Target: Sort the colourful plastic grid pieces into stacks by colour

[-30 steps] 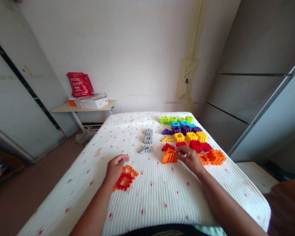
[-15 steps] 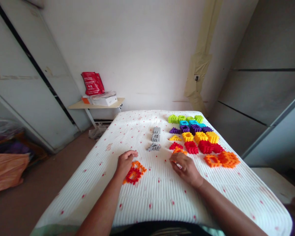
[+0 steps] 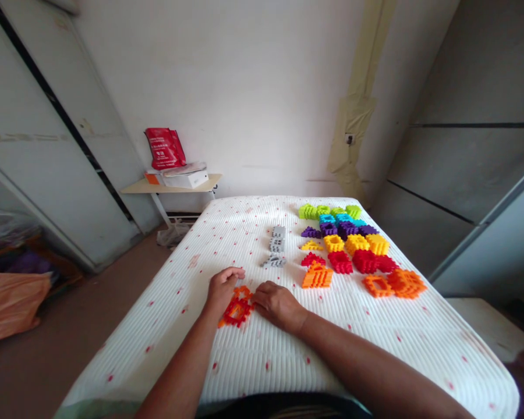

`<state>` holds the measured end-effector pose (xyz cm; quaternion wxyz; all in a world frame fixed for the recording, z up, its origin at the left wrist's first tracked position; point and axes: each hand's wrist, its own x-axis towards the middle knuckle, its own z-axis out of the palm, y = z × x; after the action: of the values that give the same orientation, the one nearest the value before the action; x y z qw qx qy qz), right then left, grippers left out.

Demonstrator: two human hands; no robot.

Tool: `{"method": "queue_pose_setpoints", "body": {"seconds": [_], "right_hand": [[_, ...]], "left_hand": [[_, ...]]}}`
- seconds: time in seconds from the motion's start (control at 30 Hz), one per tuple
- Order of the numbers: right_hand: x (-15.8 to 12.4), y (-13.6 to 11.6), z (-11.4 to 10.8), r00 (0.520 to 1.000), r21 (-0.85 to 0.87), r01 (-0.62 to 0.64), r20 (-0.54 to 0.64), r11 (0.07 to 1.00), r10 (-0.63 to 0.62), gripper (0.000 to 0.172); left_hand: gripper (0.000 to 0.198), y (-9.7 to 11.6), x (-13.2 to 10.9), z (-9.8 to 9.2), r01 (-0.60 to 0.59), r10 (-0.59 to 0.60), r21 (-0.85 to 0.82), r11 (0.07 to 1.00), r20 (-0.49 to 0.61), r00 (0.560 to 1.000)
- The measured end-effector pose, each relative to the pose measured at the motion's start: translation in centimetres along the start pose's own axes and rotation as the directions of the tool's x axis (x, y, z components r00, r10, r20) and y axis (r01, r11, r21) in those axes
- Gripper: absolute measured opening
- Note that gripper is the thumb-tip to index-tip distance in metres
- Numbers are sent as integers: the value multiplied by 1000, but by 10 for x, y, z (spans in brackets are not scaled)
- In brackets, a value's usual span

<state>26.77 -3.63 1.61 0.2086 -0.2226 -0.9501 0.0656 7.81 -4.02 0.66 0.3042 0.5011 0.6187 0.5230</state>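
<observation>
- Lying left of centre, toward the near edge of the surface (image 3: 288,364): a red-and-orange assembly (image 3: 240,305), between the two hands.
- The left hand (image 3: 222,289), fingers curled, is at its left; I can't tell whether it grips.
- The right hand (image 3: 280,306), fingertips bunched, is at its right; any hold is hidden from me.
- Grey pieces (image 3: 277,244) lie farther in.
- Coloured blocks (image 3: 357,244) sit along the right edge, green ones (image 3: 308,212) toward the far right corner.
</observation>
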Motion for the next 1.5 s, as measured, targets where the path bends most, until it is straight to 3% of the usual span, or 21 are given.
{"method": "queue_pose_setpoints", "body": {"seconds": [0.13,0.37,0.67,0.8,0.97,1.2,1.4,1.5], "right_hand": [[-1,-1,-4,999,-32,8,-34,999,-10,17],[-18,-1,-34,973,41,-44,-225,998,52,14],[-15,14,-42,992,24,-93,-81,995,94,13],[-13,17,-37,985,64,-128,-104,990,135,15],[-20,14,-35,950,63,-261,-158,963,268,11],[-24,7,-24,969,-33,-245,20,969,246,4],[-24,4,-19,969,-35,-245,-38,969,243,15],[-29,5,-29,968,51,-188,-161,981,194,16]], "left_hand": [[22,1,1,0,4,-4,12,1000,-7,1000],[26,-1,2,0,6,-6,-14,1000,-4,1000],[27,-1,2,-1,11,-11,-5,1000,0,1000],[26,-1,3,-1,18,-18,-10,1000,-1,1000],[24,-5,3,-1,13,-13,-17,1000,-5,1000],[23,-2,3,-1,7,-7,5,1000,-4,1000],[23,2,0,-1,18,-18,10,1000,-5,1000],[23,4,0,-1,16,-16,0,1000,-8,1000]]}}
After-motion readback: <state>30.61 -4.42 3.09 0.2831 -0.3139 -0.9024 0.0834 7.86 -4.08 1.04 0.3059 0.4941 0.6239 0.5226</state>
